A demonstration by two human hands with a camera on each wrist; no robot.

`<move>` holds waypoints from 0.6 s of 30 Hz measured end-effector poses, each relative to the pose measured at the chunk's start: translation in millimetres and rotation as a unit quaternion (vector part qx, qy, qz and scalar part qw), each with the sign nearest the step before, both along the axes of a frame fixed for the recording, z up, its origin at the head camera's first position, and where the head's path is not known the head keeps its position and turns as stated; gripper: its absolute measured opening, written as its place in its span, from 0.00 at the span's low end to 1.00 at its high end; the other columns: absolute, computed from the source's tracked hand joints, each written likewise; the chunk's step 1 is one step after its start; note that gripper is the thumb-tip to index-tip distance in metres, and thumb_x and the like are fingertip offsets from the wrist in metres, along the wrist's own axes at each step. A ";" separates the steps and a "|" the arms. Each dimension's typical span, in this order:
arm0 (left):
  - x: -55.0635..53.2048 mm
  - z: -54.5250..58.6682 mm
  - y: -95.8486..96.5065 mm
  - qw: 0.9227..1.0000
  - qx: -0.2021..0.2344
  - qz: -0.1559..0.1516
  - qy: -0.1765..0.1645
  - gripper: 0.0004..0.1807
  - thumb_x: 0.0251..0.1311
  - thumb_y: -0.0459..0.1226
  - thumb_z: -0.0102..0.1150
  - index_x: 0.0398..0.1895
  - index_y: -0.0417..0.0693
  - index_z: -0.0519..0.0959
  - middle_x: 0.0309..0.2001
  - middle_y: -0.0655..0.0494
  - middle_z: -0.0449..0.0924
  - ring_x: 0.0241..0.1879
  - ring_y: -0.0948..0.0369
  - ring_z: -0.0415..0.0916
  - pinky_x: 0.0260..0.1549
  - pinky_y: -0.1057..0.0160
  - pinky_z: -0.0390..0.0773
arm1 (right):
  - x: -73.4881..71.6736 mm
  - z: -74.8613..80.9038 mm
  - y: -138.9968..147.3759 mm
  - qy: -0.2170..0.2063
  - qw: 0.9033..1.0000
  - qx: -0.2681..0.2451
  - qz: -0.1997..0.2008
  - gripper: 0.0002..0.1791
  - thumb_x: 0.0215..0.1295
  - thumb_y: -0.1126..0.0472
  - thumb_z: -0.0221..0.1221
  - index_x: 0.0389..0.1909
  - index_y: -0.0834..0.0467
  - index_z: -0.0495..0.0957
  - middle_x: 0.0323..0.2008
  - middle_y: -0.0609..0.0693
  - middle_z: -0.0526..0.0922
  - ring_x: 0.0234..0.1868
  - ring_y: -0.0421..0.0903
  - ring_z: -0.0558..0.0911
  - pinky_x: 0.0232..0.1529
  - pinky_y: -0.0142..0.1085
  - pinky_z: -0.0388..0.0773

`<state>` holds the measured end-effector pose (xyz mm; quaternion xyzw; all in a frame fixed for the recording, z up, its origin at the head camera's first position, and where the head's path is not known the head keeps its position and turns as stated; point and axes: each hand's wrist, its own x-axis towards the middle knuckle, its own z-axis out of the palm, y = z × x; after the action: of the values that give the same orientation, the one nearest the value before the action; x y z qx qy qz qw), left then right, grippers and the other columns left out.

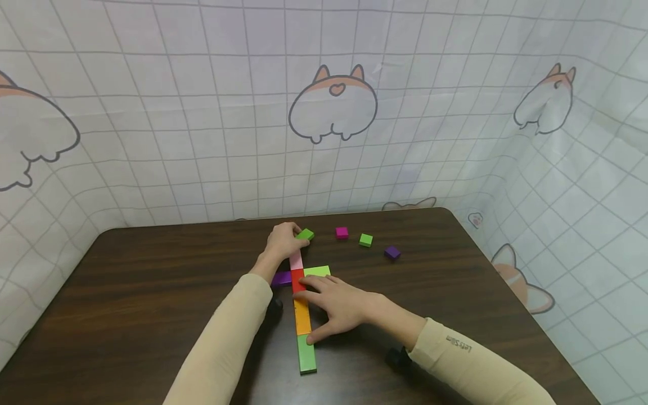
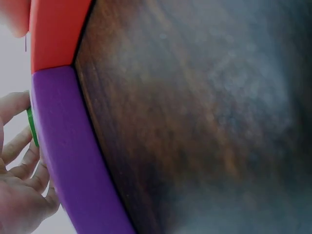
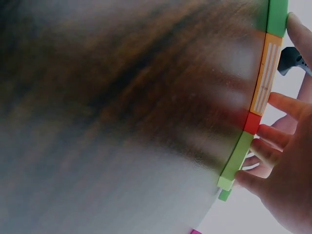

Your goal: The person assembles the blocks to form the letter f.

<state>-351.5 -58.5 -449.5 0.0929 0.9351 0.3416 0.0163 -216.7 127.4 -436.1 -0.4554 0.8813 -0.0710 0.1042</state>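
Wooden blocks lie flat in a cross on the table. Its column runs from a pink block (image 1: 296, 260) through a red block (image 1: 298, 275) and an orange block (image 1: 302, 318) to a long green block (image 1: 306, 357). A purple block (image 1: 282, 279) joins the red one on the left, a lime block (image 1: 318, 271) on the right. My left hand (image 1: 283, 242) pinches a small green block (image 1: 306, 234) at the column's far end. My right hand (image 1: 341, 304) spreads over the column, its fingertips on or close to the red, orange and long green blocks.
Loose at the back right are a magenta block (image 1: 341, 233), a small light-green block (image 1: 366, 240) and a dark purple block (image 1: 392, 253). A white grid-patterned cloth (image 1: 253, 140) hangs behind the dark wooden table (image 1: 152, 292).
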 end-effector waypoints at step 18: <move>-0.2 -2.8 -0.2 1.000 -0.024 -0.010 -0.002 0.24 0.63 0.44 0.70 0.56 0.37 0.81 0.47 0.44 0.82 0.45 0.49 0.78 0.51 0.47 0.74 | 0.7 -2.3 0.1 0.007 1.000 0.001 0.002 0.51 0.62 0.24 0.59 0.79 0.48 0.61 0.78 0.55 0.56 0.79 0.50 0.54 0.73 0.57 0.54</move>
<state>-351.7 -58.7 -452.3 0.1009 0.9419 0.3195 0.0239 -216.0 127.5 -438.4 -0.4571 0.8813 -0.0670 0.0989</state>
